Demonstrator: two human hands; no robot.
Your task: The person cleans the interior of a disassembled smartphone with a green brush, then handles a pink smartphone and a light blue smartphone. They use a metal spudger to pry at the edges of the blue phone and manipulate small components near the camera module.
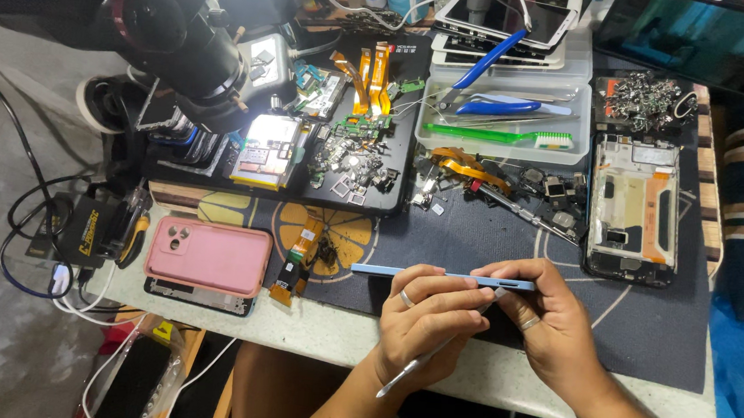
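Note:
A thin light-blue phone frame (376, 270) is held edge-on above the dark work mat (648, 332). My left hand (423, 323) grips it from below, a ring on one finger, and also holds a slim silver tool (412, 365) that points down toward the table edge. My right hand (550, 328), also ringed, pinches the frame's right end near its top edge.
A pink-cased phone (208, 255) lies at the left, a microscope (171, 39) above it. An opened phone chassis (634, 209) sits at the right. A white tray (506, 113) holds pliers, tweezers and a green brush. Flex cables and small parts litter the black board (390, 203).

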